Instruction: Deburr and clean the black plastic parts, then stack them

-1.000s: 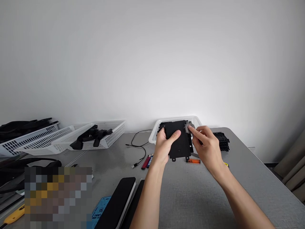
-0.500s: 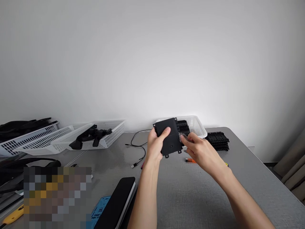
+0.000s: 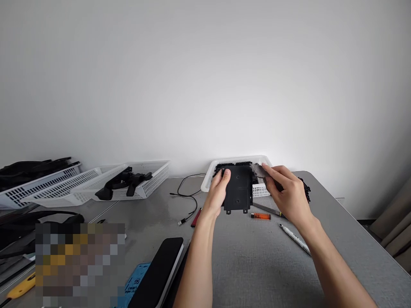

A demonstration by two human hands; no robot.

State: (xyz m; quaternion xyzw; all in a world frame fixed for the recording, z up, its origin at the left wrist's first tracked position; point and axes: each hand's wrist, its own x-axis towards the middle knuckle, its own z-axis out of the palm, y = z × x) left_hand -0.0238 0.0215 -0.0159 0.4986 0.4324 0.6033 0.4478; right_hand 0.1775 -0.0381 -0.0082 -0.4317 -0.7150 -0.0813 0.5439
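My left hand [image 3: 218, 188] grips a flat black plastic panel [image 3: 238, 188] by its left side, thumb lying on the face. The panel stands nearly upright above the table, with small tabs along its lower edge and two round marks on its face. At its upper right edge, my right hand [image 3: 287, 186] pinches a small grey, fuzzy-looking pad [image 3: 259, 170]. Whether the pad touches the panel cannot be made out. Behind the panel, a white basket [image 3: 207, 182] holds black ribbed parts, partly hidden.
An orange lighter [image 3: 261, 216], a white marker [image 3: 294, 239] and a knife [image 3: 265, 208] lie below the hands. Left are a black cable [image 3: 189, 195], a black phone-like object [image 3: 157, 271] and white baskets [image 3: 157, 177] of black parts. More black parts [image 3: 305, 188] sit behind my right hand.
The panel has turned more upright and shifted slightly right and down. My right hand has moved right and up with the grey pad, uncovering the lighter and marker.
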